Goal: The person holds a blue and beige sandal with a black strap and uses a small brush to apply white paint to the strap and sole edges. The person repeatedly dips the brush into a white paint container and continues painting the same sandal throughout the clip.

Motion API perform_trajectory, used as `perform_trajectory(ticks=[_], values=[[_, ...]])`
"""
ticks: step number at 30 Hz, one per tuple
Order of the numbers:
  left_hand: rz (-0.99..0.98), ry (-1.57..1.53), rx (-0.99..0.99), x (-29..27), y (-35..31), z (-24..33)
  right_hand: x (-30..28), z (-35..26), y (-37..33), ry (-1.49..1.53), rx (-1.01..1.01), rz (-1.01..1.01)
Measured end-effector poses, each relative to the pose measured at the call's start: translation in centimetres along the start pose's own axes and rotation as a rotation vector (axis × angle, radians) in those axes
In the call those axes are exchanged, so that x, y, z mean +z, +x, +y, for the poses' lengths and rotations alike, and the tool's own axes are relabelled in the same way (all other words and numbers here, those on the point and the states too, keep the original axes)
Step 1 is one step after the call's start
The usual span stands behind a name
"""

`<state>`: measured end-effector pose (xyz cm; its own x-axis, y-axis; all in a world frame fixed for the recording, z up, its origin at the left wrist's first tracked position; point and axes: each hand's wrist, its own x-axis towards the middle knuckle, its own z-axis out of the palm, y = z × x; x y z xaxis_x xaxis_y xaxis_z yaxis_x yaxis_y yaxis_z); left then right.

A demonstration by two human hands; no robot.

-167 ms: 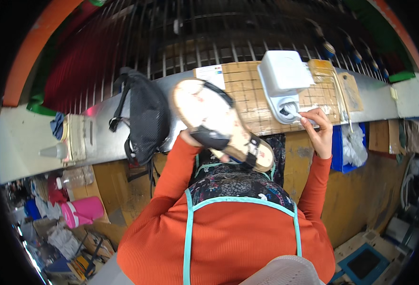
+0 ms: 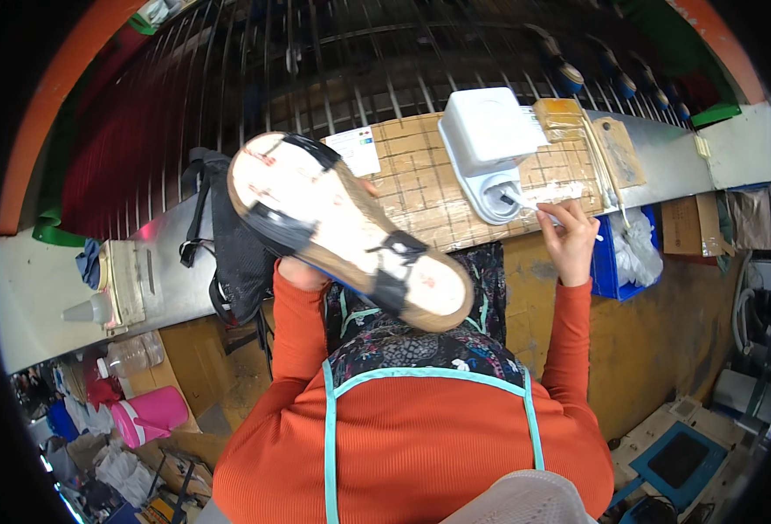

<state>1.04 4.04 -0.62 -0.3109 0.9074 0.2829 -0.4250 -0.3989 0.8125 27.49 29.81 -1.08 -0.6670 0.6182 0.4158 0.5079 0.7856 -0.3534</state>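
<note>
My left hand (image 2: 303, 273) grips a sandal (image 2: 329, 214) with black straps, a pale insole and a tan edge. It is held up above the bench front, insole toward me, and hides most of that hand. A fingertip shows past the sandal's far side. My right hand (image 2: 569, 237) is closed in a pinch on a slim white stick (image 2: 527, 202). The stick's far end reaches into the round opening of a white plastic dispenser (image 2: 488, 131). What is inside the opening is hard to make out.
The dispenser stands on a taped cardboard sheet (image 2: 412, 188) marked with a grid. A black bag (image 2: 244, 284) lies on the left, partly behind the sandal. A yellowish block (image 2: 558, 118) sits right of the dispenser. A blue bin (image 2: 608, 271) hangs below the bench edge.
The sandal has come nearer and moved left, showing larger. My right hand stays beside the dispenser, still pinching the stick. The whole view has shifted slightly.
</note>
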Motion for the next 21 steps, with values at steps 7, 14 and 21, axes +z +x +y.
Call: perform_trajectory(ticks=[7, 14, 21], values=[[-0.183, -0.740, 0.088, -0.3, 1.1, -1.4, 1.3, -0.8, 0.2, -0.217, -0.144, 0.078], [0.243, -0.678, -0.238, -0.1, -0.2, 0.2, 0.7, 0.6, 0.0, 0.024, -0.011, -0.060], [0.621, -0.444, -0.108, 0.4, 1.4, -1.2, 1.0, 3.1, -0.1, 0.910, 0.739, -0.486]])
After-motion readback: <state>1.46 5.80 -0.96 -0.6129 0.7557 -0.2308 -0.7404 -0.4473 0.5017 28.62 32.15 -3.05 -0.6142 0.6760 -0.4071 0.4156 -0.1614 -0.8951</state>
